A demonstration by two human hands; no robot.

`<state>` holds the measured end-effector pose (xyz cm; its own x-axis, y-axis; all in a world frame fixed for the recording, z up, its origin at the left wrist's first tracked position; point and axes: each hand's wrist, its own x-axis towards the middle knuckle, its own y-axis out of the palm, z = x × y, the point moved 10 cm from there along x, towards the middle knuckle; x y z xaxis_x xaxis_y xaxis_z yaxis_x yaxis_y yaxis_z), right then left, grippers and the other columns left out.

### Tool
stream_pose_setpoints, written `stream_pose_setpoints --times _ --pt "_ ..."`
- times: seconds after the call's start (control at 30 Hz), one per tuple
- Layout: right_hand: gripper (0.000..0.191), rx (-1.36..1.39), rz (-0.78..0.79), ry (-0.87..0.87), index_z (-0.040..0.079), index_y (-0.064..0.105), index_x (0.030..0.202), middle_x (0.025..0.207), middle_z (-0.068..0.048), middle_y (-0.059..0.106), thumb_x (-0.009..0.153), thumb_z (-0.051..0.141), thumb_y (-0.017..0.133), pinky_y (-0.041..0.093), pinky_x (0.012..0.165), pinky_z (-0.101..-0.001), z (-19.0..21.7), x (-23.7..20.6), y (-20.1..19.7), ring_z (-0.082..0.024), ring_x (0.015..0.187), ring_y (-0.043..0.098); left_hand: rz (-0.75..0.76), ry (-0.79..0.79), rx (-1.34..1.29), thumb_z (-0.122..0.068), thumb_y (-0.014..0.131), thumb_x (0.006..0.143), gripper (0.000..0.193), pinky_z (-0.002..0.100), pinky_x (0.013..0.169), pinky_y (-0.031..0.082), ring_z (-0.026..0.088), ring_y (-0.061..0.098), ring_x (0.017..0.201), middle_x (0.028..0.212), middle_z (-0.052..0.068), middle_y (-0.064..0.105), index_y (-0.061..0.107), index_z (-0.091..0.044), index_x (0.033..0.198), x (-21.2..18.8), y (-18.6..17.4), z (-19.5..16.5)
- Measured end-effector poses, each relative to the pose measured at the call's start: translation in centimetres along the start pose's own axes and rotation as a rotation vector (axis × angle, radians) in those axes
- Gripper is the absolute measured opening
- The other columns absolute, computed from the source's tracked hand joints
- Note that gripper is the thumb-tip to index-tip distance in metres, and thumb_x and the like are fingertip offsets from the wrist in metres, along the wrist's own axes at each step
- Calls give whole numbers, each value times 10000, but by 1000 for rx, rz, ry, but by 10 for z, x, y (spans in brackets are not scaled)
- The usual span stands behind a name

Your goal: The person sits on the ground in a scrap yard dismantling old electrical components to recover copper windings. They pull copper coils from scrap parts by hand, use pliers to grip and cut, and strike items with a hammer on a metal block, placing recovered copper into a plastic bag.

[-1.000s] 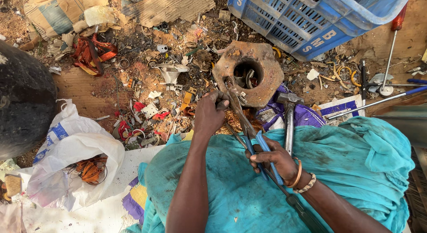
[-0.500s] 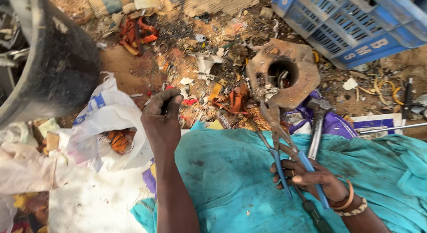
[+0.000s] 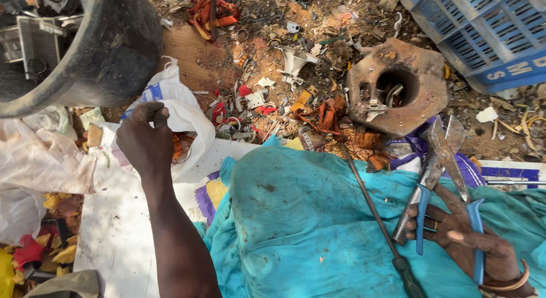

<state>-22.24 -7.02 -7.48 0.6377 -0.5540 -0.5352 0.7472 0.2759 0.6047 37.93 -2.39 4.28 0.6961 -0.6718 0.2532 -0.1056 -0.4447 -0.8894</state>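
My left hand (image 3: 145, 141) hovers with pinched fingers over the mouth of a white plastic bag (image 3: 182, 118) that holds copper-coloured scrap (image 3: 181, 147); whether something small sits between the fingertips is unclear. My right hand (image 3: 472, 241) rests on my teal-clothed lap (image 3: 307, 218) and grips blue-handled metal shears (image 3: 446, 161) with the blades apart. A long screwdriver (image 3: 369, 210) lies across the lap beside it. A hammer handle (image 3: 412, 210) lies under the shears.
A rusty round metal block with a hole (image 3: 398, 87) stands ahead on littered ground. A black tub (image 3: 96, 47) is at the upper left, a blue plastic crate (image 3: 483, 30) at the upper right. Scrap bits and orange wire (image 3: 213, 10) are scattered about.
My left hand moved left from the rusty block to the white bag. My right hand drew the shears back onto my lap. The view swung left.
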Motion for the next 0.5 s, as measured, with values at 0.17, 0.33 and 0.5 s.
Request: stream_pose_setpoints --times 0.17,0.33,0.5 --pt "1114 88 -49 -146 106 212 1681 1379 -351 541 688 244 697 404 1012 -631 22 -6 -17 -460 1226 555 257 349 -301 -173 789 898 79 446 792 535 301 711 862 936 89 774 774 -118 952 -31 109 -186" --pt "1123 171 -58 -167 128 205 1670 1373 -304 542 678 269 711 432 988 -599 24 0 -27 -428 1187 574 533 674 -277 -222 894 631 639 500 843 505 434 621 1047 1201 246 644 701 -56 1218 -109 199 -329" --pt "1090 163 17 -181 101 172 1677 1331 -305 551 740 225 714 443 1006 -613 26 -4 -20 -425 1145 587 576 617 -336 -64 784 825 426 467 954 544 375 665 1125 1227 169 676 711 -72 1244 -127 206 -341"
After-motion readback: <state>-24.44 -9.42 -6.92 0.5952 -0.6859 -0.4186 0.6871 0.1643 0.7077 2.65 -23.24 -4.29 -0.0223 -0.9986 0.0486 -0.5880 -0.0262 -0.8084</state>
